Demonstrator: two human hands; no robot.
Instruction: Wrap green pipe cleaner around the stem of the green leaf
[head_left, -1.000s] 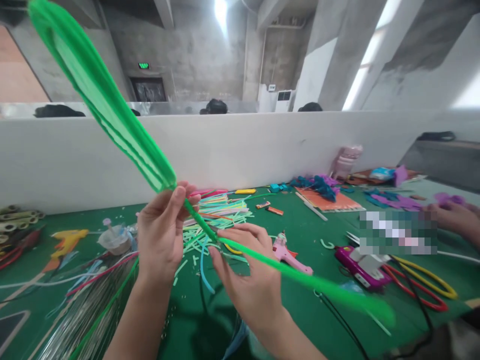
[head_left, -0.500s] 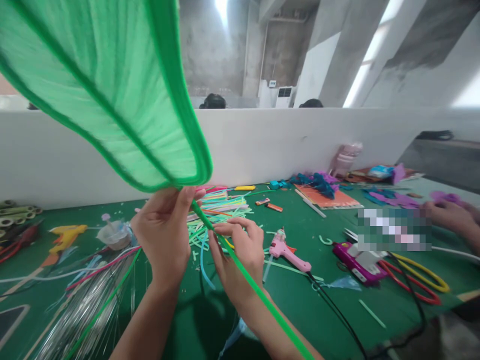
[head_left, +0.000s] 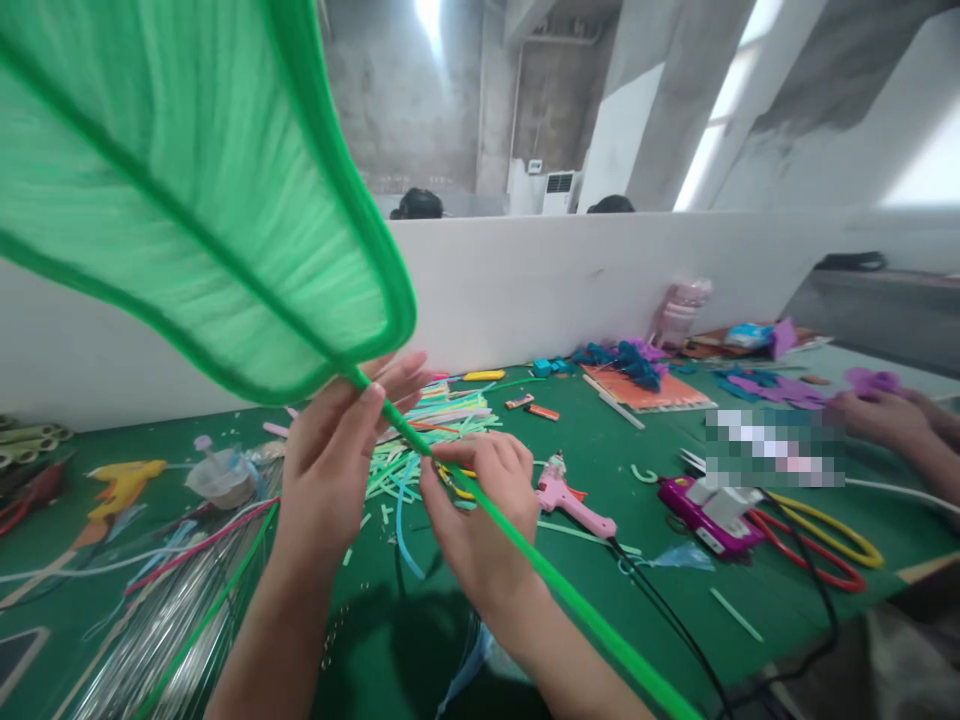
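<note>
A large green fabric leaf [head_left: 225, 220] with a darker rim and midrib fills the upper left. Its long green stem [head_left: 525, 545] slants down to the lower right. Just below the leaf's base, my left hand [head_left: 334, 450] pinches the stem between thumb and fingers, with the other fingers partly hidden behind it. My right hand [head_left: 480, 510] grips the stem a little lower, thumb and fingertips pressed on it. Behind my hands lies a heap of pale green and coloured strips [head_left: 450, 410].
At left lie a yellow glue gun [head_left: 124, 487], a plastic cup [head_left: 223, 480] and a bundle of clear thin rods [head_left: 172, 620]. A pink glue gun [head_left: 574, 505], a purple power strip [head_left: 709, 520] and scissors are at right. Another person's hands [head_left: 885, 425] hold purple material. A white partition [head_left: 510, 290] stands behind.
The leaf has tilted and shifted slightly left and down. My left hand has slid a little, its fingers now more stretched behind the stem; my right hand stays on the stem.
</note>
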